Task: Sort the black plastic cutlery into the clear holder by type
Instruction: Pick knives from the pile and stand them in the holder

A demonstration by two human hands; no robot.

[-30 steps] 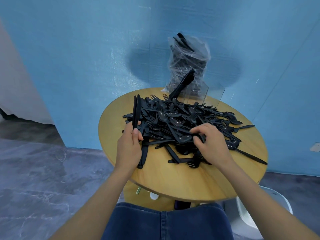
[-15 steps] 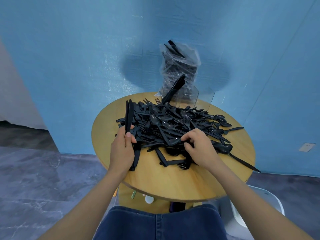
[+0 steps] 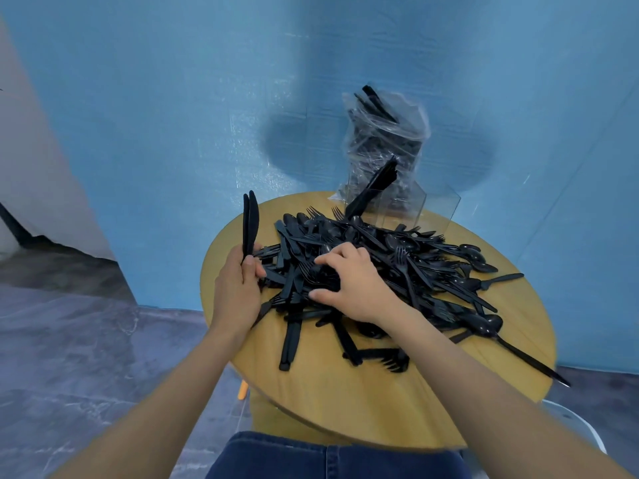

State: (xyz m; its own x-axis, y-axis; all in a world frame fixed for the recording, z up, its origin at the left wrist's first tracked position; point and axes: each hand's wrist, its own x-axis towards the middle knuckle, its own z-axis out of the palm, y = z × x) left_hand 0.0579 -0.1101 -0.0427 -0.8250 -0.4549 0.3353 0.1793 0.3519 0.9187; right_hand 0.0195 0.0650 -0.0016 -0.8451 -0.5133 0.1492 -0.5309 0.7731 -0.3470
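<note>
The right hand [image 3: 352, 285] has shifted left across the heap of black plastic cutlery [image 3: 380, 267] at frame centre, fingers spread and pressing. The left hand [image 3: 238, 288] still grips two upright black plastic knives [image 3: 249, 224], so knife-gathering likely continues.

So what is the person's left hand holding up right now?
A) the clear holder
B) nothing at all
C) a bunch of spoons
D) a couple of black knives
D: the left hand grips two black knives by their handles, blades pointing up beside the cutlery pile, while the right hand rests on the pile.
</note>
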